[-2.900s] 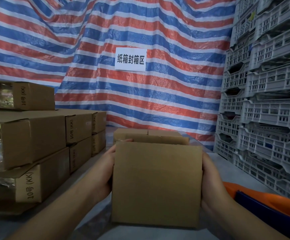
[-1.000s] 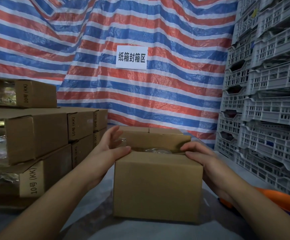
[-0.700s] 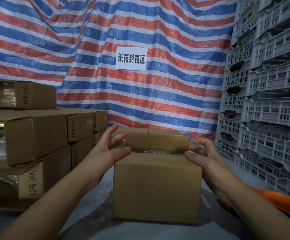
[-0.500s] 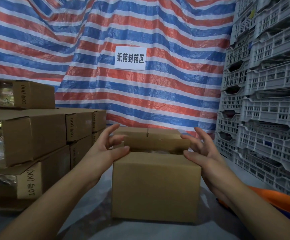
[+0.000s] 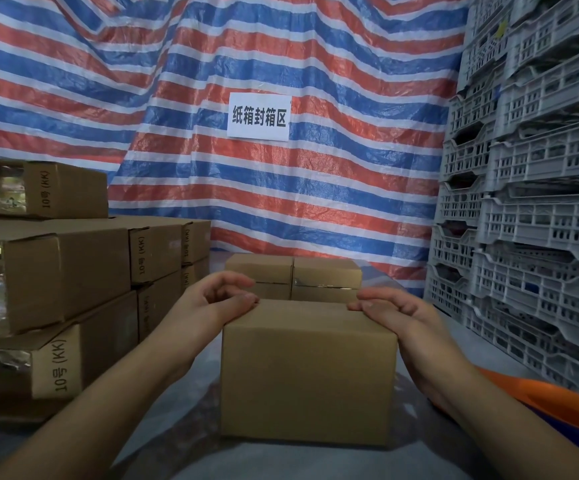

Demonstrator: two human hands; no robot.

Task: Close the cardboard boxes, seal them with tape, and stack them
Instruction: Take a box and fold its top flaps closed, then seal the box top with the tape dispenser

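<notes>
**Head view: both hands on top of the box**

Head camera looks down at a plain cardboard box (image 5: 307,379) standing on the grey bench (image 5: 191,455), right in front of the person. Its top flaps look folded down; only the near edge of the top shows, so whether any tape is on it cannot be told.

Left hand (image 5: 212,301) rests at the top left corner of the box, thumb lying flat along the top edge, fingers (image 5: 232,279) loosely curled above the lid and gripping nothing. Right hand (image 5: 397,311) rests at the top right corner in much the same way: thumb on the top edge, fingers (image 5: 381,295) relaxed and slightly bent, a little apart, clamped on nothing. Both forearms reach in from the bottom corners of the frame.

Just behind the box stands a second box (image 5: 293,280), its two top flaps meeting in a centre seam with a shiny strip across (tape, by the look of it).

To the left is a stack (image 5: 73,271) of cardboard boxes, several printed "10号 (KK)", some with clear tape glinting on their ends; one smaller box sits on top at the far left.

At the right, grey plastic crates (image 5: 530,209) are piled high. An orange object (image 5: 558,403) with something dark blue under it lies at the lower right edge.

Behind everything hangs a red, white and blue striped tarp (image 5: 281,46) carrying a white sign (image 5: 258,116) with Chinese characters.
</notes>
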